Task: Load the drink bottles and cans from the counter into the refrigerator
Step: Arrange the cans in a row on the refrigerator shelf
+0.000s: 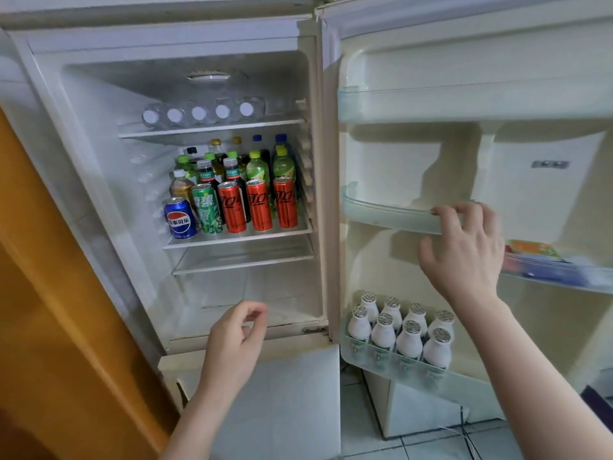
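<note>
The refrigerator (49,134) stands open in front of me. Its middle shelf (238,236) holds a blue cola can (180,219), a green can (207,209), three red cans (258,205) and several bottles (257,167) behind them. Clear bottles (199,113) lie on the top shelf. Several small white bottles (399,332) fill the door's bottom rack. My right hand (464,250) touches the rim of the door's middle rack (381,212), fingers curled, holding no drink. Loosely curled and holding nothing, my left hand (237,340) hovers before the lower compartment.
The open door (530,200) swings out to the right, with a colourful packet (534,252) in a side rack. An orange-brown panel (43,327) stands at the left. A white cable lies on the tiled floor (431,443) below.
</note>
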